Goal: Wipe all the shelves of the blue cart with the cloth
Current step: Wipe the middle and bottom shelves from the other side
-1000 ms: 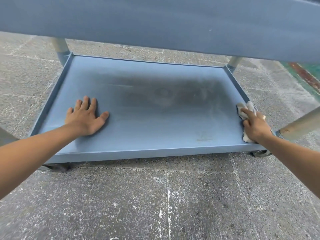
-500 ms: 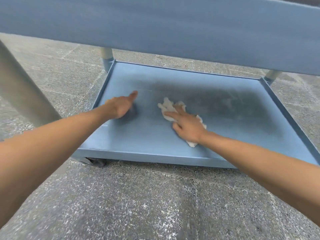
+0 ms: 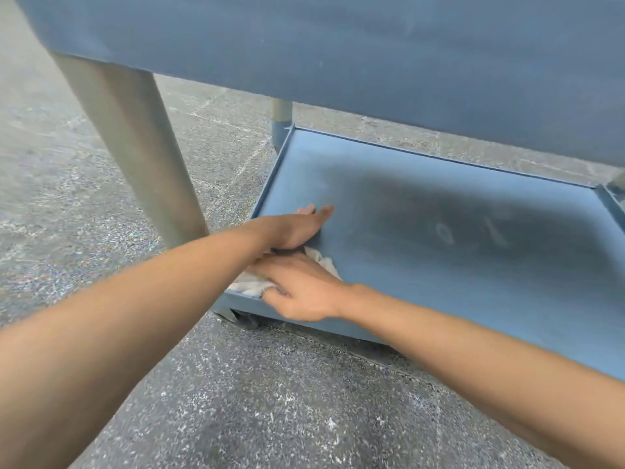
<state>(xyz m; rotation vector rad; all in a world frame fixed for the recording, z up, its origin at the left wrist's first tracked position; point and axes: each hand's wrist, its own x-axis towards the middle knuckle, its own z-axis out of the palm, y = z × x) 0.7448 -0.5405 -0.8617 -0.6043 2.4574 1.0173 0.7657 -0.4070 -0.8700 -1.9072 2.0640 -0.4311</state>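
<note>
We wipe the near left corner of the bottom shelf (image 3: 422, 252) of the blue cart (image 3: 338, 45).

The cloth (image 3: 252, 284) lies at this corner, partly over the front edge, and our right hand (image 3: 304, 289) presses it down with the fingers spread flat on top, not curled round it. Our left hand (image 3: 297, 228) rests flat and open on the shelf just behind the cloth, fingers straight and pointing to the back, and the two forearms nearly cross. We judge the task is not finished: the middle of this shelf shows a dark dull patch with some pale marks, and we cannot tell if the upper shelf, seen only from its side, is already wiped. The grey leg (image 3: 135, 147) stands close on the left.
</note>
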